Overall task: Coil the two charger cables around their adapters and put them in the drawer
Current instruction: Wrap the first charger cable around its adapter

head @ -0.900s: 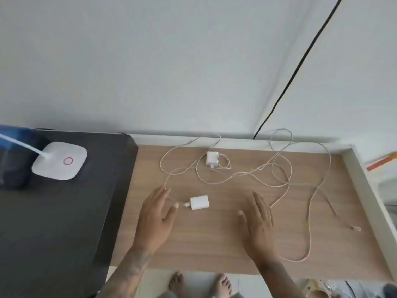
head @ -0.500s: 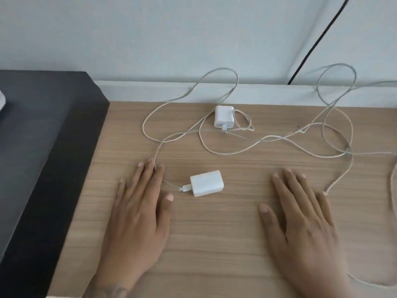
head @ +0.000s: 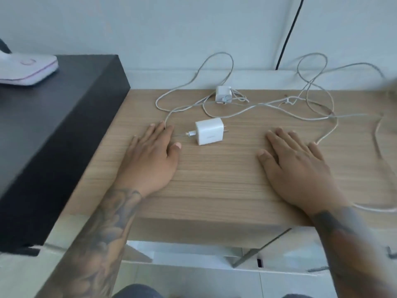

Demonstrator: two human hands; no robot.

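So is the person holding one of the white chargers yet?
No, both the left hand and the right hand lie flat and open on the wooden desk, with the nearer adapter untouched between them.

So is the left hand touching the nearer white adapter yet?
Apart. The head view shows bare wooden desktop between the left hand, lying flat, and the nearer adapter; only its cable runs by the fingers.
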